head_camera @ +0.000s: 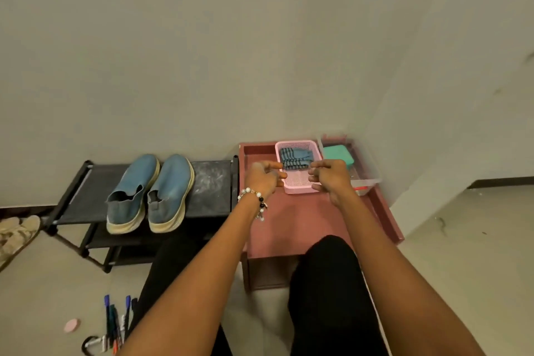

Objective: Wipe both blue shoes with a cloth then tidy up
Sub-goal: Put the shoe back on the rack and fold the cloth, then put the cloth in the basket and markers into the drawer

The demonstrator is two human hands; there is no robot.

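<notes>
Bare skin, both arms stretched forward from the person's seat. Left hand (261, 179), with a bead bracelet (254, 199) at the wrist, and right hand (328, 178) sit at the near corners of a pink basket (297, 186). Fingers on each are loosely curled, forefingers pointing inward toward each other. They seem to hold nothing, though whether they touch the rim is unclear.

Just beyond the fingertips, inside the basket's far half, lies the folded striped blue-grey cloth (296, 159), its long side running left to right. Both hands are about equally near it, one at each end.

Basket rests on a reddish low table (303, 222), beside a clear plastic box (367, 179) holding a green block (336, 154).

To the left, well apart from the hands, two blue shoes (150, 193) stand side by side on a black rack (213, 191), toes toward the wall. Left hand is the nearer one to them.

Judging by the layout, either the cloth is about to be picked up or the tidying is finishing; one moment cannot say which.

Pens (117, 324) lie on the floor by the person's legs.
</notes>
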